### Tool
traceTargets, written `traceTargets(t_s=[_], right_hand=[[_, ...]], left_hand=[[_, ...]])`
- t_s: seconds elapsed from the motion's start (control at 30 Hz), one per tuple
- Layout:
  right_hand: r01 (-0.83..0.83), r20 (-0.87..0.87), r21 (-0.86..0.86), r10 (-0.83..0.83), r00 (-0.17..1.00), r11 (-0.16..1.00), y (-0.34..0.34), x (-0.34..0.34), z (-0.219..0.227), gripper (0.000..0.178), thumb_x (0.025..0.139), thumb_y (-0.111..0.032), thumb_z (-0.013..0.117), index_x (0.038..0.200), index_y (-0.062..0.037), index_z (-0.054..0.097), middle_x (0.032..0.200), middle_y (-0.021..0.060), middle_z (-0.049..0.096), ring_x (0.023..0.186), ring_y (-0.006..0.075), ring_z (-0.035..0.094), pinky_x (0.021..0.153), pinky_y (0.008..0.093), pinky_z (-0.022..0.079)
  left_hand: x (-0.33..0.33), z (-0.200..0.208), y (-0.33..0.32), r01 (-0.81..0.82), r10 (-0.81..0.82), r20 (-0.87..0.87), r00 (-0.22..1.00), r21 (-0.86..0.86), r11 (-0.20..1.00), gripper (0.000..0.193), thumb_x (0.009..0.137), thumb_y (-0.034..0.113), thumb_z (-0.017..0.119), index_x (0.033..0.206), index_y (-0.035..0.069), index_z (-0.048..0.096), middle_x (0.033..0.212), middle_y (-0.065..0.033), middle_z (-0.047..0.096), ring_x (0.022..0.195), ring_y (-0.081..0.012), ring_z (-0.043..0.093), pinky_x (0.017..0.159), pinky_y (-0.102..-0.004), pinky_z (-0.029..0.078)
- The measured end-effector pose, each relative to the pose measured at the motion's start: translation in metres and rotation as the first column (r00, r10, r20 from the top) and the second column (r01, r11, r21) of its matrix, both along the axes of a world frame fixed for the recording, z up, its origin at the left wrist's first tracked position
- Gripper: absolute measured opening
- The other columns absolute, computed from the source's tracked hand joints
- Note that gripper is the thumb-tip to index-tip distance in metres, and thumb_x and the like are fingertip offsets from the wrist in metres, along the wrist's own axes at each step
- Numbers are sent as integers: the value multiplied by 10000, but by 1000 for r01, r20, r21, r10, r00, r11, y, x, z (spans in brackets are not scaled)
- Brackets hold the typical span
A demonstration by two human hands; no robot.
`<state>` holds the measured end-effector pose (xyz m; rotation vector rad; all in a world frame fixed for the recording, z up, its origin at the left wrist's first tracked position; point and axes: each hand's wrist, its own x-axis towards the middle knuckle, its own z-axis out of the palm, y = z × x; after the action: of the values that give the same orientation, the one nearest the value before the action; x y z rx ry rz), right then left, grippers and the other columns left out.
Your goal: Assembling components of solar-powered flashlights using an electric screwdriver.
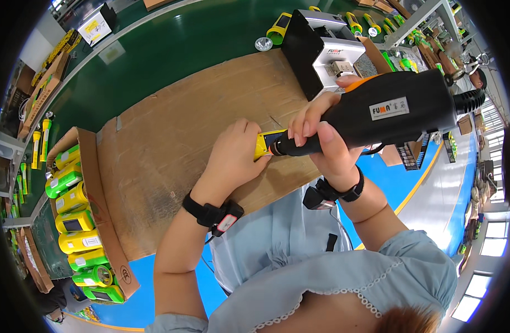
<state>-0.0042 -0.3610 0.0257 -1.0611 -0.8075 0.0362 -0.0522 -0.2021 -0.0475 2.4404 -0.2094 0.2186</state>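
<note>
My right hand (327, 130) is wrapped round the front of a black electric screwdriver (396, 108) with an orange patch on top and a cable at its rear. Its tip points left and meets a yellow flashlight body (261, 147) with a dark panel on it. My left hand (236, 150) grips that flashlight body over the cardboard sheet (172, 139), fingers curled round its left end. Most of the flashlight is hidden by my hands and the screwdriver's nose. Both wrists wear black straps with small devices.
On the left, a cardboard box (113, 222) holds several yellow and green flashlights. Behind the sheet stands a black and silver machine (324, 53), beside a yellow flashlight housing (278, 30) and a round reflector (263, 44). More flashlights (41, 139) lie along the green bench at the far left.
</note>
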Motion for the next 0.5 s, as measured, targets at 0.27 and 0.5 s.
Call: traceTargets(t_s=[0.27, 0.5], right_hand=[[17, 33, -33, -16, 999, 999, 6, 0, -5, 554, 851, -151, 604, 1284, -90, 265, 739, 63, 489, 588, 184, 530, 603, 365, 470], [47, 42, -48, -45, 998, 998, 5, -1, 0, 549, 851, -148, 598, 1287, -79, 272, 734, 68, 490, 590, 176, 532, 599, 350, 470]], left_hand=[[-1, -4, 0, 16, -18, 69, 997, 32, 999, 388, 657, 196, 756, 934, 36, 536, 911, -141, 535, 863, -340, 541, 719, -416, 447], [-1, -6, 0, 11, -15, 87, 996, 49, 999, 393, 661, 201, 754, 935, 35, 528, 908, -142, 535, 867, -339, 542, 724, -415, 440]])
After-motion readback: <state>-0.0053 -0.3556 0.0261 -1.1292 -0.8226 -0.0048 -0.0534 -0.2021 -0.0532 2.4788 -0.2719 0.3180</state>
